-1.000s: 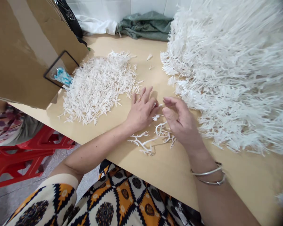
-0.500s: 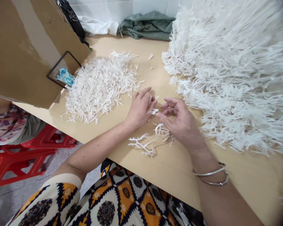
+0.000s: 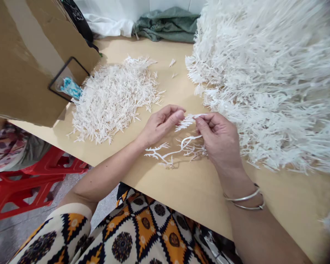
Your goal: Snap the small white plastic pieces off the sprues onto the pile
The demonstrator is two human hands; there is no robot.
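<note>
Thumb and fingertips of the right hand (image 3: 221,141) pinch together on a small, feathery white branched sprig (image 3: 186,123), just right of the frame's centre, its fronds pointing left. At the centre, the left hand (image 3: 157,125) holds its thumb close to its bent fingers, near those frond tips — I cannot tell whether the digits meet. Below the hands, a long, curving white branched stem (image 3: 176,151) lies over the tan tabletop (image 3: 198,190), its upper end running up to the right hand; whether it is gripped there I cannot tell. Left of upper centre spreads a heap of short white sprigs (image 3: 114,99) — beside a clear packet with blue-and-white contents (image 3: 70,88). A taller mass of long white fronds (image 3: 272,84) fills the upper right, and a brown cardboard box (image 3: 19,84) stands upper left
</note>
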